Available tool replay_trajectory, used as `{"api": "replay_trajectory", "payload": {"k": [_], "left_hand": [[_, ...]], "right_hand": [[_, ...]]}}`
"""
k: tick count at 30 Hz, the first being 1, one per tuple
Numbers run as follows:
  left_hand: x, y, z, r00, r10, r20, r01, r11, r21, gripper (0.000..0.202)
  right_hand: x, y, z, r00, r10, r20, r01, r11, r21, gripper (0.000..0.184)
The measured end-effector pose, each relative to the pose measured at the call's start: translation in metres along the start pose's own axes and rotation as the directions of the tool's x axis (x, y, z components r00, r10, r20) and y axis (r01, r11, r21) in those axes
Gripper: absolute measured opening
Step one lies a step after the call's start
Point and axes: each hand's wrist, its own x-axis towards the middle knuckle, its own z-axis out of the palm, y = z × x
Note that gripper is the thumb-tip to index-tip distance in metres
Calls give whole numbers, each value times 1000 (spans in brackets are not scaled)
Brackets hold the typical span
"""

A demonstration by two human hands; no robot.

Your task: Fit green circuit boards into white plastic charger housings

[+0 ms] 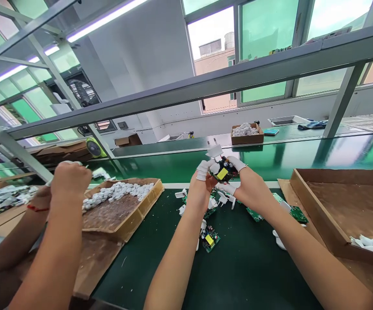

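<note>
Raised over the green work surface, my left hand and my right hand both grip one circuit board. White covers wrap several of my fingertips. The board carries a yellow block and dark parts. At its upper left a white two-pin plug points upward; whether it is joined to the board I cannot tell. Below my hands lie loose white plugs and green boards. One populated board with a yellow block lies closer to me. Beside my right forearm rest more green boards.
At left, a co-worker's hand is closed near a cardboard tray of white pieces. A larger cardboard tray at right holds several white pieces. A metal rail crosses above; a small box stands behind.
</note>
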Motion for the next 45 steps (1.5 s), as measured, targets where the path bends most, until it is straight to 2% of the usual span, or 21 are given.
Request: {"api": "replay_trajectory", "payload": {"k": [2, 3, 5, 7, 9, 13, 16, 18, 20, 23, 25, 27, 30, 33, 35, 38, 41, 45], "left_hand": [[3, 1, -7, 996, 85, -10, -84, 992, 94, 46], [5, 1, -9, 993, 119, -5, -118, 985, 124, 46], [7, -1, -12, 984, 179, 14, -179, 971, 158, 40], [8, -2, -13, 965, 261, 27, -261, 944, 204, 33], [8, -4, -13, 943, 332, 14, -325, 910, 258, 28], [4, -9, -11, 922, 388, 5, -355, 838, 414, 27], [-1, -13, -9, 890, 455, 29, -382, 711, 590, 30], [-3, -17, -8, 862, 506, 42, -403, 631, 662, 29], [-3, -22, -8, 842, 536, 56, -411, 572, 710, 31], [-2, -28, -9, 834, 548, 63, -382, 491, 782, 33], [-1, -28, -10, 833, 550, 66, -361, 449, 817, 34], [2, -23, -12, 841, 532, 96, -380, 455, 805, 34], [8, -8, -19, 878, 416, 235, -452, 565, 690, 36], [12, 8, -28, 871, 276, 407, -481, 650, 589, 36], [13, 14, -30, 856, 251, 451, -494, 652, 575, 32], [13, 12, -28, 854, 308, 419, -509, 663, 549, 26], [11, 3, -22, 834, 397, 383, -546, 692, 472, 19], [10, -5, -16, 781, 482, 398, -617, 698, 365, 15]], "right_hand": [[-1, 6, 5, 977, -157, -148, 145, 986, -84, 57], [-1, 9, 7, 940, -256, -224, 226, 962, -150, 57], [-1, 15, 9, 836, -440, -328, 357, 890, -283, 54], [0, 17, 9, 759, -545, -356, 415, 826, -380, 46], [1, 16, 6, 729, -582, -360, 425, 798, -428, 39], [0, 12, 1, 721, -601, -345, 409, 771, -487, 20], [-2, 11, -1, 719, -611, -331, 403, 755, -518, 12], [-2, 10, -1, 718, -611, -333, 395, 752, -527, 14], [-2, 10, 0, 721, -609, -331, 387, 750, -536, 23], [-1, 11, 1, 713, -622, -324, 388, 735, -557, 38], [0, 12, 2, 704, -634, -321, 396, 725, -564, 37], [1, 14, 2, 698, -638, -325, 403, 725, -558, 29], [1, 16, -2, 731, -595, -334, 402, 771, -494, 24], [0, 17, -8, 808, -503, -306, 412, 855, -315, 50], [-1, 16, -12, 861, -436, -262, 405, 899, -165, 60], [-3, 12, -15, 930, -308, -202, 326, 943, 67, 61], [-3, 7, -17, 982, -157, -109, 182, 944, 276, 64], [-3, 3, -16, 999, -44, 4, 36, 879, 475, 71]]}}
